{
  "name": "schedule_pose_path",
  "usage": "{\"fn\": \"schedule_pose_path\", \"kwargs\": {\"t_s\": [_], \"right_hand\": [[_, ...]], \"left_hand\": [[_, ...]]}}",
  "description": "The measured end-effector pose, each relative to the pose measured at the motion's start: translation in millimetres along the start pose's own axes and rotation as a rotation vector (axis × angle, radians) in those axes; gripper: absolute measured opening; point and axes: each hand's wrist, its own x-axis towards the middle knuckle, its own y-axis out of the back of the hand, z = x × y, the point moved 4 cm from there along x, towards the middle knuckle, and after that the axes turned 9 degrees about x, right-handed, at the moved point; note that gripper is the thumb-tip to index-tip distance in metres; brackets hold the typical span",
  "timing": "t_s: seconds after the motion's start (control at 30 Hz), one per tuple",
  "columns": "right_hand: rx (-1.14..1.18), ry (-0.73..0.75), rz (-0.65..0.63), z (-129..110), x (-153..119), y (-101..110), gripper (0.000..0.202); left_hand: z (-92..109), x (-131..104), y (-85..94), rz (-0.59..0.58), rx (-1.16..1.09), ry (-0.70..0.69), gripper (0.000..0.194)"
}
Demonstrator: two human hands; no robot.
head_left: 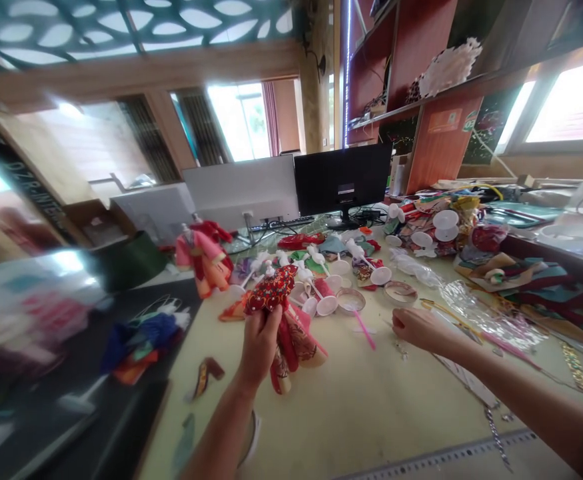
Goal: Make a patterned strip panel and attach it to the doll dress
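Observation:
Gripped between the fingers and thumb of my left hand (pixel 260 337) is a small red patterned doll dress (pixel 296 340), lifted above the pale table. Its top is dotted with pearl-like beads, and its skirt hangs down in red and cream panels. My right hand (pixel 414 327) is apart from the dress, low over the table to the right, with its fingers pinched together. What they hold, if anything, is too small to make out. Between the hands lies a pink stick (pixel 365 330). Rolls of tape (pixel 351 301) sit just beyond it.
Several white doll stands (pixel 327 305) and bits of cloth crowd the table's back, before two monitors (pixel 344 183). A dressed doll form (pixel 204 257) stands at left. Clear plastic wrap (pixel 464 303) lies at right, and a metal ruler (pixel 436 460) along the front.

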Motion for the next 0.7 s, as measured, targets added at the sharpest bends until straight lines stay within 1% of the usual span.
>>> {"fn": "schedule_pose_path", "kwargs": {"t_s": [0.03,0.1,0.2,0.3,0.37,0.47,0.57,0.7], "right_hand": [[0.019,0.012,-0.012,-9.4,-1.7,4.2,0.021],[0.082,0.063,-0.018,-36.8,-6.2,14.2,0.017],[0.198,0.187,-0.019,-92.9,-15.4,25.3,0.019],[0.272,0.310,0.000,-147.2,-23.0,25.8,0.019],[0.299,0.364,0.041,-172.6,-24.2,22.2,0.022],[0.316,0.401,0.095,-192.8,-21.0,15.6,0.026],[0.316,0.395,0.134,-199.6,-16.6,12.6,0.024],[0.304,0.378,0.158,-205.4,-15.0,13.5,0.023]], "left_hand": [[0.7,0.0,0.0,-0.001,-0.006,0.000,0.023],[1.4,0.3,-0.7,-0.004,-0.016,0.004,0.022],[0.2,0.3,-3.0,-0.013,-0.028,0.018,0.022],[-2.5,-1.0,-4.2,-0.024,-0.037,0.037,0.023],[-4.1,-2.4,-4.1,-0.036,-0.041,0.048,0.024],[-6.1,-4.5,-3.8,-0.054,-0.050,0.068,0.024],[-7.4,-5.7,-4.5,-0.066,-0.069,0.083,0.023],[-7.5,-5.3,-6.2,-0.079,-0.091,0.091,0.025]]}}
